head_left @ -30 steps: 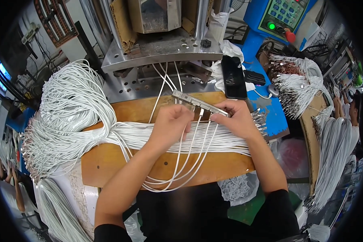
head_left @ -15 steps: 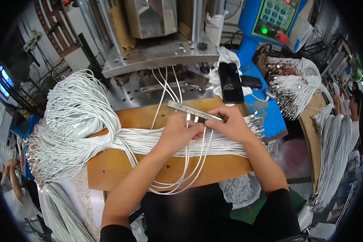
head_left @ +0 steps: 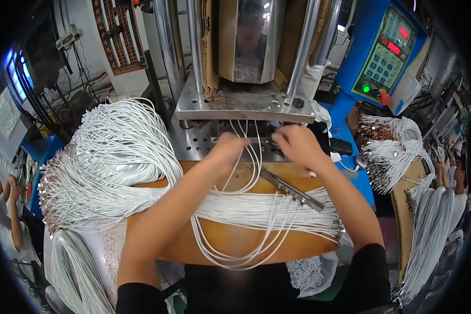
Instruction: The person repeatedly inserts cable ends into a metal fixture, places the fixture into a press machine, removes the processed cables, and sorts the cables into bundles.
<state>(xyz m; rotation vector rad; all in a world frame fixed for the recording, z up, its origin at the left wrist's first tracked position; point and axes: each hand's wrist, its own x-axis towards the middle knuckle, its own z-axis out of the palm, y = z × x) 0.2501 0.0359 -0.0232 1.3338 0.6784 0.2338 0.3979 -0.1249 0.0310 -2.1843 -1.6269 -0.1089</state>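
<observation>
Though left hand (head_left: 229, 150) and right hand (head_left: 301, 144) flank cables (head_left: 259, 162) — I can't tell either grip.

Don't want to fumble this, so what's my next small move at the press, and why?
Perhaps draw the white cables gently out of the press: your left hand and right hand are at its gap, the cables run into it, and the metal bar lies unheld.

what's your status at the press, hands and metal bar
Left hand by looped cables, grip unclear. Right hand at press bed. Metal bar unheld, across cable bundle. Hands partly hide bed.
</observation>
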